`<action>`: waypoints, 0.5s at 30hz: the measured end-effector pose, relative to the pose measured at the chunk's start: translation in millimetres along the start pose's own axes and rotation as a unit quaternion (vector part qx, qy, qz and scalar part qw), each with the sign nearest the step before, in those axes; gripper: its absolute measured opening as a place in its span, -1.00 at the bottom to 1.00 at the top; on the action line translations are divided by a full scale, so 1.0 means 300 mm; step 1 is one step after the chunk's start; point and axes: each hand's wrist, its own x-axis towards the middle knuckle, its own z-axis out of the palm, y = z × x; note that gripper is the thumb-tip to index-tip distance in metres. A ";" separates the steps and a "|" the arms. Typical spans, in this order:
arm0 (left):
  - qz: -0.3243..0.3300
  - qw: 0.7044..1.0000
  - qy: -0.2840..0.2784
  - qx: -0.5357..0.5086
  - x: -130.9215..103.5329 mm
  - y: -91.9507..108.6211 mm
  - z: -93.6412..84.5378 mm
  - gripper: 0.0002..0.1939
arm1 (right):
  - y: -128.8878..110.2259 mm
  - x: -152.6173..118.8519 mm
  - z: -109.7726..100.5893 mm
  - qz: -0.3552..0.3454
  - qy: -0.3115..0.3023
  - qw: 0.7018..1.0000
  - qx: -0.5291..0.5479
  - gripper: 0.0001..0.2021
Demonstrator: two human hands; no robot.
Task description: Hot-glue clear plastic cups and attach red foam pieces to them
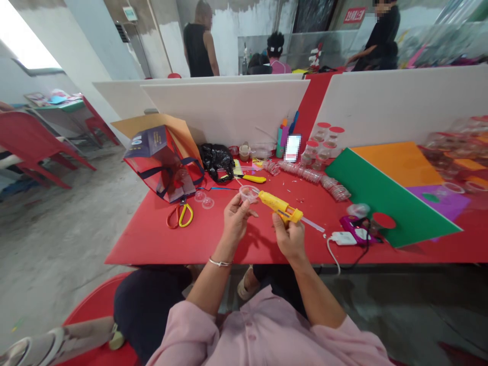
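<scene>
Over red tabletop (152, 247), in from near edge: clear plastic piece (248, 193) is pinched in left hand (235, 217), rim apparently left exposed to nozzle of yellow glue gun (275, 204), gripped in right hand (292, 239). Scissors (183, 205) are laid toward left edge, seemingly within reach.

Glossy yellow plastic glue gun (280, 206); matt red tabletop (217, 239).
</scene>
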 end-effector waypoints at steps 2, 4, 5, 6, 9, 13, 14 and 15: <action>-0.006 1.000 -0.001 0.005 0.000 0.003 0.003 -0.49 | -0.003 -0.001 0.004 0.003 0.004 1.000 0.003 -0.63; -0.004 1.000 0.005 0.013 0.003 0.001 0.004 -0.47 | -0.005 -0.002 0.007 0.002 0.001 1.000 0.003 -0.63; -0.001 1.000 0.011 0.018 0.005 -0.001 0.005 -0.48 | -0.007 -0.002 0.008 0.000 -0.002 1.000 0.001 -0.63; 0.004 1.000 0.020 0.023 0.009 -0.004 0.005 -0.48 | -0.010 -0.003 0.009 -0.002 -0.004 1.000 0.000 -0.63; 0.020 0.998 0.047 0.032 0.021 -0.013 0.005 -0.46 | -0.022 -0.006 0.011 -0.004 -0.010 1.000 -0.001 -0.64; 0.060 0.995 0.080 0.016 0.029 -0.023 0.003 -0.39 | -0.039 -0.014 0.015 -0.017 -0.019 1.000 0.009 -0.69; 0.067 0.994 0.085 0.014 0.028 -0.024 0.002 -0.41 | -0.042 -0.015 0.016 -0.025 -0.020 0.999 0.010 -0.70; 0.071 0.994 0.086 0.015 0.027 -0.025 0.000 -0.44 | -0.042 -0.015 0.016 -0.029 -0.022 0.999 0.009 -0.69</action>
